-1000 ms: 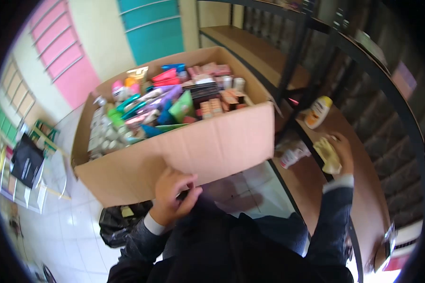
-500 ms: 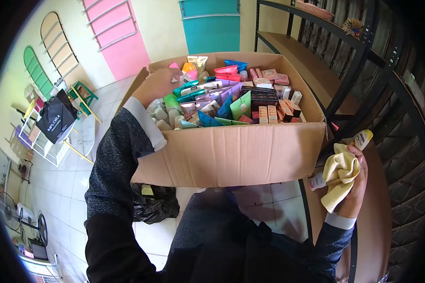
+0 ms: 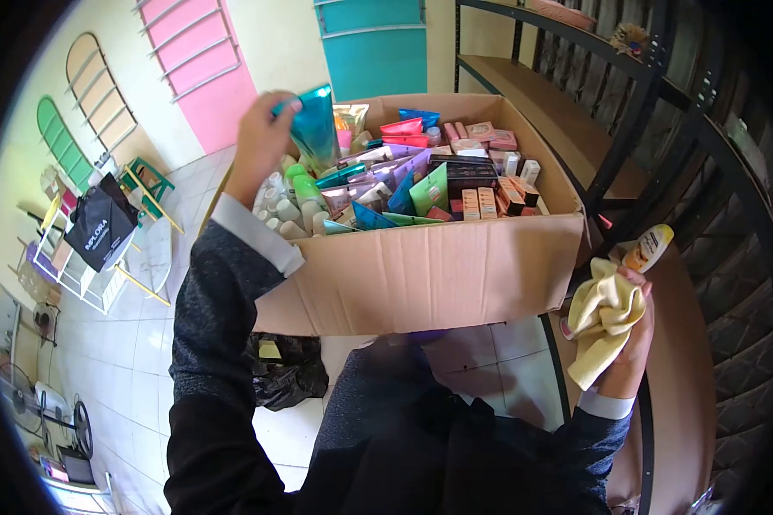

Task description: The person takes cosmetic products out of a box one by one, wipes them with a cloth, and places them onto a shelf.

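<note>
My left hand (image 3: 264, 142) is raised over the left side of a large cardboard box (image 3: 429, 279). Its fingers pinch one end of a shiny teal squeeze tube (image 3: 315, 130), which hangs above the other items. Inside the box are green, blue and purple tubes (image 3: 429, 189), white-capped bottles (image 3: 289, 211) and small orange-and-black cartons (image 3: 479, 204). Off to the right, my right hand (image 3: 634, 336) is closed around a crumpled yellow cloth (image 3: 604, 319). A yellow-and-white bottle (image 3: 649, 247) sticks out above those fingers, its lower end hidden by hand and cloth.
Black-framed shelving (image 3: 567, 142) with brown boards stands along the right side. A black plastic bag (image 3: 288, 373) lies on the tiled floor beneath the box. At left stand a white rack with a black shopping bag (image 3: 103, 221) and a green stool (image 3: 150, 182).
My left hand has risen out of the box contents with the teal tube. My right hand has shifted slightly left and down, and more of the yellow-and-white bottle shows.
</note>
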Demonstrator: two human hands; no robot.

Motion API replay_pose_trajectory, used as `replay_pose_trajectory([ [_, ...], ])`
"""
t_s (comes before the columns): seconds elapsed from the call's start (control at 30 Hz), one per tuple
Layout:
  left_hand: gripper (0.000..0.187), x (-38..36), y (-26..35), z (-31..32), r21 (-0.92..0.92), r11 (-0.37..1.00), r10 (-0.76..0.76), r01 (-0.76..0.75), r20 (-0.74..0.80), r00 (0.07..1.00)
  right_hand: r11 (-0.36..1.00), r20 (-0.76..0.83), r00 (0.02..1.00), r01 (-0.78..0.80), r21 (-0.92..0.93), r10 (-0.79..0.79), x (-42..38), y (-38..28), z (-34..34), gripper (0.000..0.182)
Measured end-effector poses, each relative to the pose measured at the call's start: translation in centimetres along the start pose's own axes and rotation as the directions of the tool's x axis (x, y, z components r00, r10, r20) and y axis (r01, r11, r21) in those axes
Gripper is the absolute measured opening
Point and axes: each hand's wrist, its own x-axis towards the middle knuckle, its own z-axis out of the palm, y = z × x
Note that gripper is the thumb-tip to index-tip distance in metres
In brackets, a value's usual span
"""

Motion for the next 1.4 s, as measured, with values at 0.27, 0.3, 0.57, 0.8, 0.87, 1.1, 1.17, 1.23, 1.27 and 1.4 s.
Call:
replay_pose_trajectory([
  [0.27,0.026,-0.2,16.7,3.9,-0.891,0.435,-0.086,-0.13,-0.184,0.979,0.948,-0.095,0.966,0.255,0.193,-0.24,3.2,-2.7,8.6,0.037],
  [0.3,0.025,-1.7,18.5,5.7,-0.942,0.336,-0.213,0.015,-0.06,0.975,0.945,0.006,0.959,0.276,0.177,-0.282,3.8,-1.9,9.2,0.035],
  [0.57,0.028,-10.8,25.2,16.1,-0.904,0.145,-0.256,0.402,0.358,0.898,0.887,0.027,0.957,0.278,-0.37,-0.289,-2.6,1.8,8.5,0.049],
  [0.8,0.07,-20.8,27.1,15.1,-0.755,0.394,-0.065,0.524,0.546,0.836,0.995,-0.248,0.966,0.09,0.037,-0.078,-4.7,2.8,6.4,0.027],
  [0.87,0.072,-22.7,26.0,15.5,-0.784,0.42,-0.056,0.458,0.481,0.875,0.994,-0.298,0.951,0.101,0.029,-0.088,-5.1,2.9,6.7,0.027],
  [1.1,0.071,-21.7,23.4,14.4,-0.59,-0.145,0.19,0.794,0.771,0.608,0.926,-0.333,0.872,0.285,-0.248,-0.358,-4.6,-1.9,4.3,0.025],
  [1.17,0.069,-22.0,24.1,14.6,-0.559,-0.198,0.185,0.805,0.785,0.591,0.57,-0.108,0.762,0.375,-0.731,-0.639,-4.0,-0.8,4.8,0.028],
  [1.23,0.069,-22.3,24.8,14.5,-0.579,-0.174,0.127,0.797,0.789,0.601,0.182,0.247,0.744,0.443,-0.878,-0.621,-4.8,0.2,6.6,0.029],
  [1.27,0.069,-22.5,24.9,14.5,-0.6,-0.142,0.061,0.787,0.789,0.612,0.106,0.322,0.733,0.472,-0.875,-0.599,-5.0,1.6,6.7,0.03],
  [1.4,0.069,-24.3,24.9,14.9,-0.626,-0.205,-0.032,0.752,0.772,0.634,0.07,0.356,0.754,0.467,-0.881,-0.552,-8.4,1.5,6.4,0.031],
])
